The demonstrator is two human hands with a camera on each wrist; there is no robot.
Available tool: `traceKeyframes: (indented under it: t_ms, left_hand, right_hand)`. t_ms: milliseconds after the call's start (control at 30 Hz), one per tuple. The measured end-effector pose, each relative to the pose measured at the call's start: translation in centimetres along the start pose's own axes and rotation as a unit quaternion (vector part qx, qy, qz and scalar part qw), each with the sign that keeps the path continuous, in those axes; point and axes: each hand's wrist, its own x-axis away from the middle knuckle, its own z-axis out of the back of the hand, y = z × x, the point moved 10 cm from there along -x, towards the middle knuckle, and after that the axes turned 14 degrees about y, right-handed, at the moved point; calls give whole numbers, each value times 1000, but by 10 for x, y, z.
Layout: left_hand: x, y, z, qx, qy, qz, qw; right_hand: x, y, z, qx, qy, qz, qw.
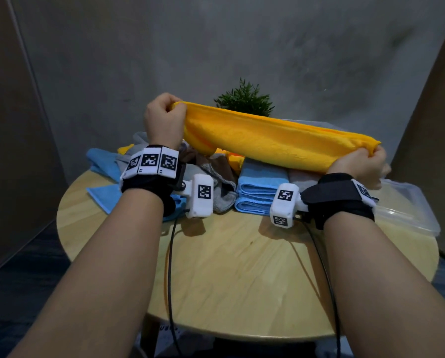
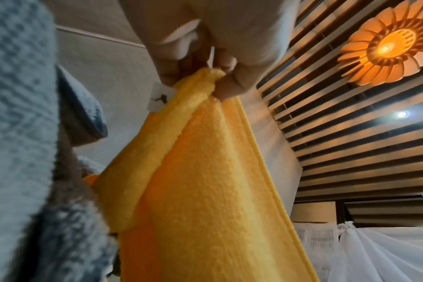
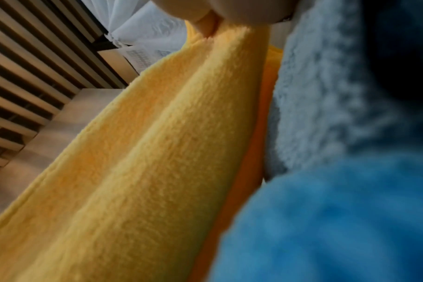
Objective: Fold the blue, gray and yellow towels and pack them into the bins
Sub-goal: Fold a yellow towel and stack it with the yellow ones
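Yellow towel [image 1: 275, 140] hangs stretched between the left hand [image 1: 164, 118] and right hand [image 1: 363, 165], each pinching one end.

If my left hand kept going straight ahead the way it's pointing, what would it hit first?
Probably nothing close: the left hand points past the yellow towel it grips toward the gray wall, though depth is unclear.

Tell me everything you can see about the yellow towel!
The yellow towel is fluffy, orange-yellow terry cloth with a stitched edge and a small white tag near one corner. It is doubled over lengthwise and stretched out in the air above the table, sloping down toward the right. The left hand pinches one end, the right hand the other. It hangs over the piled towels without clearly touching them.
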Motion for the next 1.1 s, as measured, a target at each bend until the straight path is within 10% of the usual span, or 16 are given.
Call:
traceKeyframes:
  t_ms: [567, 867, 1100]
  left_hand:
    - [-3, -10, -3, -30, -19, 18, 999]
    - [-15, -15, 29, -149, 99, -16, 984]
    - [-7, -23, 3, 104, 6, 140, 985]
  right_hand:
    - [2, -6, 3, -105, 18, 27, 994]
    - [6, -19, -2, 35, 5, 120, 992]
    - [17, -42, -17, -73, -60, 165, 982]
